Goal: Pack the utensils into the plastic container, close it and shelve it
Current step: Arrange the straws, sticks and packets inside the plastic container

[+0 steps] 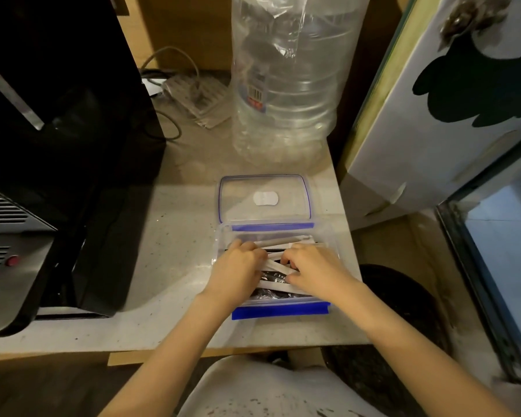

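Bench (pixel 169 236) w/ big clear water bottle (pixel 286 79) at back. Plastic container (pixel 275 233) sits near the bench's front-right edge, long axis left-right, lid (pixel 263 198) flipped open away from the person. Left hand (pixel 238 272) & right hand (pixel 316 269) both inside, fingers curled, pressing on wrapped utensils (pixel 275 266) lying mostly left-right. Can't tell if either hand actually grips one; utensil types hidden by wrappers.

Both hands are inside the open plastic container (pixel 275 236) on the countertop (pixel 169 236). The left hand (pixel 238 272) and right hand (pixel 316 266) press on wrapped utensils (pixel 275 264). The lid (pixel 263 198) lies just behind the container.
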